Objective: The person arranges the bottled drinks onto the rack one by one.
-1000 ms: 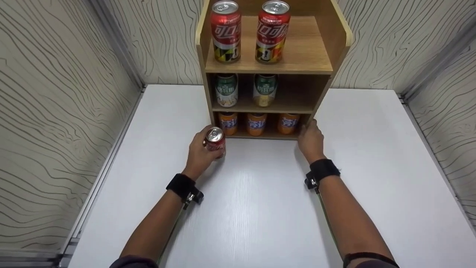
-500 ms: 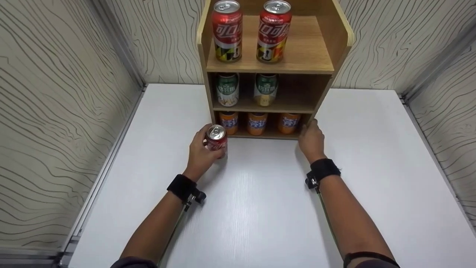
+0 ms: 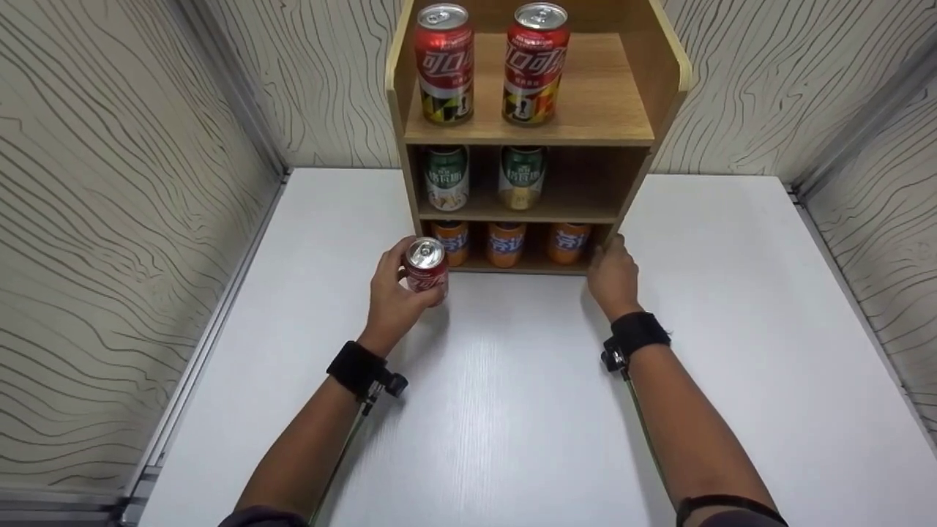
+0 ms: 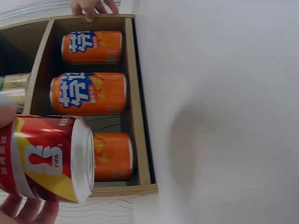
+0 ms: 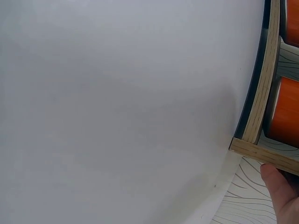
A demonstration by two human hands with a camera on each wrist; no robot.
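Note:
A red cola can (image 3: 426,269) is gripped by my left hand (image 3: 393,300), thumb on the near side and fingers round the far side. It hangs off the table at the shelf's lower left corner, its shadow falling below. In the left wrist view the can (image 4: 44,158) overlaps an orange soda can (image 4: 112,156) on the bottom shelf. My right hand (image 3: 613,278) rests against the lower right side of the wooden shelf (image 3: 527,140). The right thumb (image 5: 275,184) touches the side panel's outer face in the right wrist view.
Two cola cans (image 3: 534,66) stand on the top shelf. On the middle shelf are two green-topped cans (image 3: 521,177), both left of its right end. Three orange cans (image 3: 505,244) line the bottom shelf. White table (image 3: 483,395) surrounds it, with patterned walls (image 3: 88,219) behind and beside.
My left hand has raised the cola can slightly, toward the shelf's lower left corner. The right hand stays at the shelf's side.

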